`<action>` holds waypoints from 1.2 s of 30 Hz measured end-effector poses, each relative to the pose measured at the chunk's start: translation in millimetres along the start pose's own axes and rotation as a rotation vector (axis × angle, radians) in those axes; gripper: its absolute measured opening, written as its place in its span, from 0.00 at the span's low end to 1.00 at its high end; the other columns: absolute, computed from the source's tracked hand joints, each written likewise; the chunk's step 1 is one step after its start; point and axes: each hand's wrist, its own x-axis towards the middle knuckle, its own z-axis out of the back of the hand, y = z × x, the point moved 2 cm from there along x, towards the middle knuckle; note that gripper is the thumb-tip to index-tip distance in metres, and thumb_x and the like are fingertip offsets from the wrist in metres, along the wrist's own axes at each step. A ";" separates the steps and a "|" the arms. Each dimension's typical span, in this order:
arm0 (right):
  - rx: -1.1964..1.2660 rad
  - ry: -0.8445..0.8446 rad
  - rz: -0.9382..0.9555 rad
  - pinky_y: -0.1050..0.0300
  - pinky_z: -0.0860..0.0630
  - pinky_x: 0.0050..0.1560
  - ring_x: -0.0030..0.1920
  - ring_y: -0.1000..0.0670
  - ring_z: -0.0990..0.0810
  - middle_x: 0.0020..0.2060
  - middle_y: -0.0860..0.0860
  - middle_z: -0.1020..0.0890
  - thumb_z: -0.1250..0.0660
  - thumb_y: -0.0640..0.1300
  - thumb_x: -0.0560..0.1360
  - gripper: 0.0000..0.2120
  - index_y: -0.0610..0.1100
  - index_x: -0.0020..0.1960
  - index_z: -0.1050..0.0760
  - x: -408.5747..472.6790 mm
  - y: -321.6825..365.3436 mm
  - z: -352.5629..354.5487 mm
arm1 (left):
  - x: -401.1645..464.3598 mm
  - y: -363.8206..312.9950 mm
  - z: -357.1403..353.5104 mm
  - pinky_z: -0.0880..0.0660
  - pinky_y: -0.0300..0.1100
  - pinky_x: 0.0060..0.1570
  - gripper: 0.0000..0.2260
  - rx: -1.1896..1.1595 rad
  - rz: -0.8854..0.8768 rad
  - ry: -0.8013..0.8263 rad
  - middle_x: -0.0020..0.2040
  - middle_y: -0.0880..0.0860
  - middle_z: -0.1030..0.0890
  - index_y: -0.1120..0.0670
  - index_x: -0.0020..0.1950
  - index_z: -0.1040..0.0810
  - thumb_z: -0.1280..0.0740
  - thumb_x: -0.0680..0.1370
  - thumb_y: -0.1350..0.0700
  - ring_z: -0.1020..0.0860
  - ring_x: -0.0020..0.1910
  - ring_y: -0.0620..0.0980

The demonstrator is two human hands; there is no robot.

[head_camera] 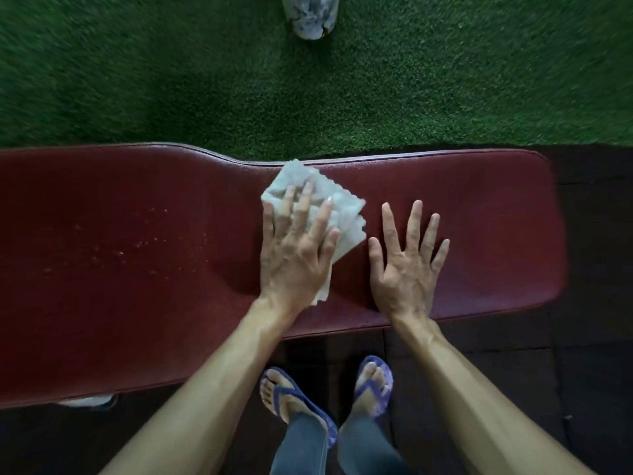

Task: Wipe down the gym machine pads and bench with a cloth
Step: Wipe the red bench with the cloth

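A dark red padded bench runs across the view from left to right. A crumpled pale grey cloth lies on its middle, near the far edge. My left hand presses flat on the cloth with fingers spread. My right hand rests flat on the bare pad just right of the cloth, fingers apart, holding nothing. Small wet droplets dot the pad to the left of the cloth.
Green artificial turf lies beyond the bench. A worn whitish cylindrical post stands on it at the top centre. Dark rubber floor tiles lie under and right of the bench. My feet in blue flip-flops stand close to the near edge.
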 end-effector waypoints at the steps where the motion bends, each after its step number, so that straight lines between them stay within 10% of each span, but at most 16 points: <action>1: 0.011 0.006 -0.002 0.33 0.56 0.77 0.81 0.41 0.58 0.82 0.49 0.55 0.52 0.61 0.82 0.28 0.60 0.80 0.51 0.3 0.2 0.3 | -13.4 1.8 2.1 0.45 0.59 0.77 0.20 0.002 -0.008 0.015 0.78 0.54 0.36 0.48 0.74 0.29 0.46 0.84 0.44 0.40 0.79 0.56; 10: 0.052 0.040 0.011 0.32 0.57 0.77 0.81 0.41 0.61 0.82 0.49 0.57 0.54 0.61 0.82 0.28 0.61 0.80 0.53 -0.4 1.9 5.5 | -108.3 90.1 45.7 0.40 0.60 0.75 0.21 0.108 -0.013 0.113 0.78 0.53 0.35 0.50 0.72 0.26 0.46 0.83 0.45 0.37 0.78 0.55; 18: 0.029 0.061 -0.034 0.26 0.59 0.73 0.80 0.34 0.62 0.81 0.44 0.58 0.54 0.63 0.82 0.29 0.58 0.81 0.53 -2.7 28.2 3.8 | 26.3 84.0 27.3 0.46 0.61 0.75 0.22 0.070 0.097 0.017 0.77 0.55 0.34 0.49 0.71 0.26 0.46 0.82 0.43 0.38 0.77 0.57; 29: 0.106 0.088 -0.143 0.30 0.55 0.76 0.80 0.36 0.60 0.82 0.46 0.55 0.48 0.55 0.84 0.27 0.55 0.81 0.50 -34.0 84.9 3.5 | -116.2 154.8 59.8 0.36 0.59 0.73 0.20 0.090 -0.325 0.122 0.76 0.54 0.31 0.47 0.70 0.24 0.40 0.81 0.42 0.35 0.77 0.55; 36: 0.127 0.138 -0.090 0.28 0.51 0.75 0.80 0.36 0.58 0.82 0.44 0.53 0.47 0.50 0.85 0.26 0.54 0.81 0.48 -47.1 138.8 -3.6 | 36.0 205.0 64.6 0.46 0.61 0.76 0.27 0.131 0.009 0.087 0.78 0.57 0.36 0.51 0.72 0.29 0.48 0.80 0.38 0.40 0.78 0.59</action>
